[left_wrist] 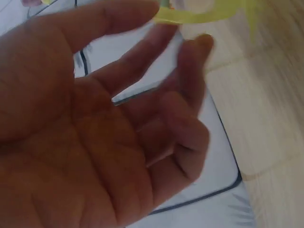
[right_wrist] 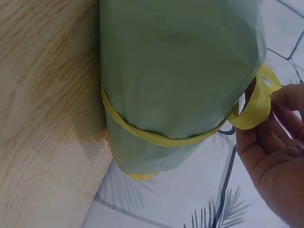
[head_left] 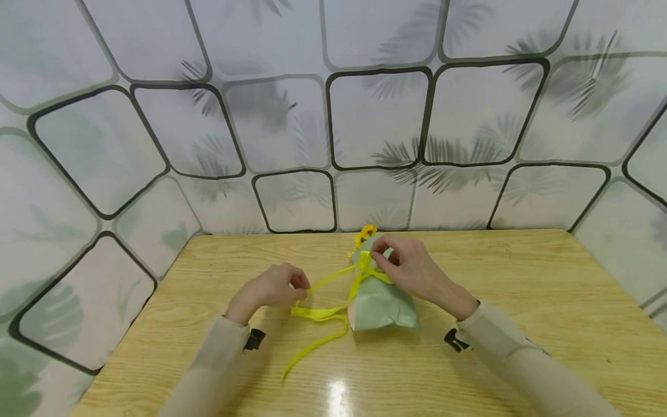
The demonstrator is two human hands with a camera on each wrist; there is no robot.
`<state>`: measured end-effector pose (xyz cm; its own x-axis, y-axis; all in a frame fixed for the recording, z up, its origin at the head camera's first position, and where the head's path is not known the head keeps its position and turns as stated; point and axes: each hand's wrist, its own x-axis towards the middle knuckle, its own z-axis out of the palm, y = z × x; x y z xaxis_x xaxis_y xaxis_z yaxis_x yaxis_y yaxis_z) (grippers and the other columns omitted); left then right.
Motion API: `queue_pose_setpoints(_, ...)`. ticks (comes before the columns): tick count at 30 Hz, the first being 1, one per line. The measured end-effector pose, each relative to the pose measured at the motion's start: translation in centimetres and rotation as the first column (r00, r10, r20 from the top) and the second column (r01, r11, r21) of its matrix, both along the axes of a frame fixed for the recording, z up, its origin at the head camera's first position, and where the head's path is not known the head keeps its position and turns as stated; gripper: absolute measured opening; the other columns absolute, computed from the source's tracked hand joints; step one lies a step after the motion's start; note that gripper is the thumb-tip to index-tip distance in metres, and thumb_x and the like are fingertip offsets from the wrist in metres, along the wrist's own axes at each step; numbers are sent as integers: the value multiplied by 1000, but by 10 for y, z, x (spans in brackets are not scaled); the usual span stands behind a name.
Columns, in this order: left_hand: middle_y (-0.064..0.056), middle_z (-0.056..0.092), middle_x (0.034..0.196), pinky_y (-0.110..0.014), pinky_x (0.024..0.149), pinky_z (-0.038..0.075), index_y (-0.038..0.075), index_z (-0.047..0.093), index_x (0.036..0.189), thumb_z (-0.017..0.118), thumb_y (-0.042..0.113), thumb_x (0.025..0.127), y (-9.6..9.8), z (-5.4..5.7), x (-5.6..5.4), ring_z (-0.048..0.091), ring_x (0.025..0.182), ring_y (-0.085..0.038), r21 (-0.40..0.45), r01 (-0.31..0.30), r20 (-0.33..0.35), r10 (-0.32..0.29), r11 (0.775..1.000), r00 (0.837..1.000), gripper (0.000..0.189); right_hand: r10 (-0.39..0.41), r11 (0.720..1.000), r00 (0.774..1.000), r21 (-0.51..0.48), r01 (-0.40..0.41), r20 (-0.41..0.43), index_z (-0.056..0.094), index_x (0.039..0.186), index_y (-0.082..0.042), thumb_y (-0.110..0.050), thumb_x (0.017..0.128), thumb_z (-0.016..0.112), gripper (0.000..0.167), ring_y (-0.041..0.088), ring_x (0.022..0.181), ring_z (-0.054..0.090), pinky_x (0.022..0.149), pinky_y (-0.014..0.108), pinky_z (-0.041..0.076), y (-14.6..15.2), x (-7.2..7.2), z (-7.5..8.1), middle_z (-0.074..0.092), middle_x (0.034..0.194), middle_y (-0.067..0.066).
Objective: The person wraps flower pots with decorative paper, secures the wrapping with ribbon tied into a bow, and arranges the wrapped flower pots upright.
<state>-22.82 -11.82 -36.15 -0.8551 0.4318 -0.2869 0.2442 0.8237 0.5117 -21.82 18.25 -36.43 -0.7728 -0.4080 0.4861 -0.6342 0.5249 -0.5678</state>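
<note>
A bouquet in pale green wrapping paper lies on the table, with small yellow flowers at its far end. Yellow ribbon runs round the wrapping. To the left of the bouquet, my left hand pinches a strand of the ribbon at thumb and fingertips, and its other fingers are bent. My right hand pinches a ribbon loop between thumb and finger at the tie. A loose ribbon tail trails over the table toward me. The tie is partly hidden by my right fingers.
The wooden table reaches back to a patterned wall covering with dark outlines and leaf prints. Dark clips or straps show at both sleeve cuffs. A bright light reflection lies on the table's near part.
</note>
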Motion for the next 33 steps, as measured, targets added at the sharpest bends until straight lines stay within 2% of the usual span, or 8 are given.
queue_pose_setpoints(4, -9, 72, 117, -40, 88, 58, 10, 70, 120, 69, 22, 99, 17, 2, 2, 70, 99, -22, 53, 40, -93, -35, 998, 995, 24, 9, 1000, 1000, -7, -10, -10, 69, 97, -10, -6, 98, 67, 5, -1, 53, 49, 48, 21, 42, -1, 0, 1, 69, 78, -3)
queue_pose_setpoints(8, -13, 71, 123, -36, 83, 60, 9, 65, 131, 67, 22, 101, 41, -2, -5, 72, 94, -22, 156, 92, -250, -51, 984, 967, 32, 14, 1000, 1000, -11, -14, -16, 69, 97, -10, -5, 97, 67, 5, -1, 54, 50, 48, 21, 43, -2, 0, 0, 69, 80, -2)
queue_pose_setpoints(14, -11, 74, 121, -31, 81, 59, 7, 66, 131, 64, 15, 102, 66, -17, -15, 72, 93, -22, 176, 223, -328, -157, 959, 932, 30, 26, 1000, 999, -17, -27, -27, 69, 96, -9, -4, 97, 68, 5, -1, 55, 52, 49, 21, 45, -4, 1, 0, 69, 78, -2)
queue_pose_setpoints(17, -5, 77, 106, -28, 77, 58, 10, 74, 118, 64, 16, 102, 65, -19, -14, 70, 87, -16, 171, 197, -351, -127, 965, 928, 19, 26, 1000, 999, -14, -27, -23, 69, 96, -9, -4, 97, 67, 5, -2, 55, 52, 49, 21, 45, -5, 1, -1, 69, 77, -2)
queue_pose_setpoints(21, 3, 75, 94, -27, 74, 54, 14, 78, 104, 65, 21, 102, 52, -10, -10, 63, 81, -9, 166, 150, -352, -84, 975, 932, 15, 7, 1000, 1000, -4, -7, -18, 70, 97, -9, -4, 97, 67, 5, -1, 55, 51, 50, 21, 45, -4, 1, 1, 69, 79, -2)
queue_pose_setpoints(27, 1, 76, 90, -26, 68, 52, 11, 78, 107, 69, 23, 99, 37, 8, 2, 64, 75, -10, 244, 137, -200, -88, 960, 976, 17, -8, 1000, 1000, -9, 8, -4, 69, 97, -9, -4, 97, 67, 5, 0, 57, 52, 52, 21, 47, -3, 1, 2, 72, 85, 4)
queue_pose_setpoints(30, -3, 78, 91, -32, 70, 58, 9, 74, 109, 73, 24, 96, 47, 8, 9, 72, 79, -22, 364, 36, -66, -13, 931, 998, 20, -4, 999, 1000, -36, 5, 11, 68, 97, -10, -4, 98, 66, 6, 1, 56, 53, 52, 21, 47, -4, 1, 2, 72, 85, 6)
queue_pose_setpoints(33, -8, 79, 94, -40, 75, 63, 5, 69, 109, 74, 21, 95, 62, 3, 15, 75, 85, -31, 485, -102, 64, 82, 869, 995, 22, 14, 997, 999, -78, -11, 46, 68, 97, -10, -5, 98, 66, 6, 3, 54, 54, 50, 21, 46, -6, 3, 4, 71, 84, 7)
